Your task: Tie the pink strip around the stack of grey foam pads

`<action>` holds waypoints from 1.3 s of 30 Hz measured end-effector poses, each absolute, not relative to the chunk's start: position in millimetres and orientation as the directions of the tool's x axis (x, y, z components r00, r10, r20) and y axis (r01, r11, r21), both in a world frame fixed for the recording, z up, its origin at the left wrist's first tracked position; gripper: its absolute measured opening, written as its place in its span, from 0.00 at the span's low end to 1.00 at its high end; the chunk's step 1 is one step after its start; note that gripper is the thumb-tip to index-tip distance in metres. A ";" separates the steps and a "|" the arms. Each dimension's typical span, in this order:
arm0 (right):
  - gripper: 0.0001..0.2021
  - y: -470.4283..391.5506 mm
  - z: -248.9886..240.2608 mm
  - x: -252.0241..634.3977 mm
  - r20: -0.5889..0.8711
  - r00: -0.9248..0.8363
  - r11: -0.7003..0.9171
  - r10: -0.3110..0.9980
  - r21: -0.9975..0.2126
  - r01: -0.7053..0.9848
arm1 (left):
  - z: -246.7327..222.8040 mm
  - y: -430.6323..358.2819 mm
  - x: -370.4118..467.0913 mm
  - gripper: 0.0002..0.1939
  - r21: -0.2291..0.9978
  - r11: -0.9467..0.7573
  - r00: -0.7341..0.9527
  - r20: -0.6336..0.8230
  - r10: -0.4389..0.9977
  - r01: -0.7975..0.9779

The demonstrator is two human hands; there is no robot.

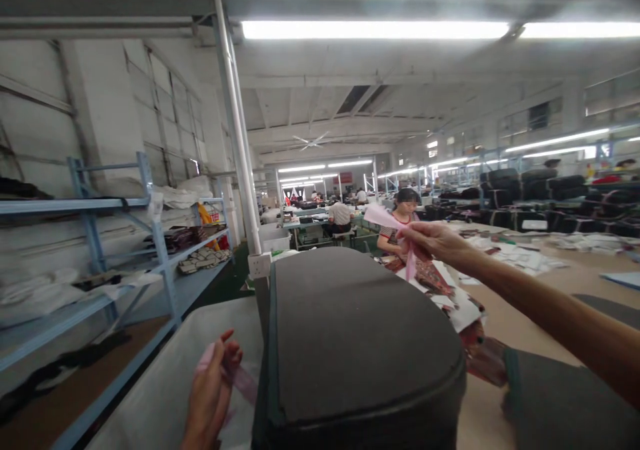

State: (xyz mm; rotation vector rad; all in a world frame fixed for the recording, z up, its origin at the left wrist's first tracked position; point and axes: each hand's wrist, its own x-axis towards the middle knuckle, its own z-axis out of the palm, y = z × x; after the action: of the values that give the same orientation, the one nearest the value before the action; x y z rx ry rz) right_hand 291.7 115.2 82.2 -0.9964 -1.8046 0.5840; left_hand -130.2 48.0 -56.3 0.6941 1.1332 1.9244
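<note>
A tall dark grey block or stack with a rounded end [360, 330] stands upright in front of me, its layers hard to make out. My right hand [430, 240] is raised beyond its right side, fingers pinched on a pale pink fabric strip [385, 218]. One tail of that strip points up and left, another hangs below the fingers. Low on the left, my left hand [213, 387] has its fingers closed around a pink strip [244, 385] that runs toward the block's left side. Whether both pieces are one strip is hidden behind the block.
A whitish bin [225, 317] stands at the left, beside blue metal shelving [163, 270] with stacked material. On the right, a tan table [540, 323] bears paper scraps and another dark grey piece [570, 397]. A co-worker [395, 233] is across the table; a white post [237, 117] rises ahead.
</note>
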 end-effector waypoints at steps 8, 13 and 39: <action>0.20 96.6 105.0 252.6 0.506 -0.474 0.693 0.720 -0.561 0.453 | 55.2 15.6 -102.0 0.21 0.913 -0.377 -0.281 0.407 0.869 0.154; 0.20 90.2 95.5 225.1 0.413 -0.666 0.757 0.621 -0.534 0.375 | 112.2 12.8 -93.8 0.14 0.570 -0.360 -0.056 0.584 0.810 0.739; 0.13 92.8 78.6 231.3 0.464 -0.472 0.479 0.750 -0.872 -0.097 | 113.3 53.5 44.9 0.14 0.571 -0.357 0.293 0.205 0.934 0.740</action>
State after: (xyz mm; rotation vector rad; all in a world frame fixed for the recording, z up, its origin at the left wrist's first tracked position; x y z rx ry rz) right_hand 231.3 92.8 78.6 -0.5533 -1.7838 1.1267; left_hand 44.9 53.5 113.3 2.2004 1.5059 0.7298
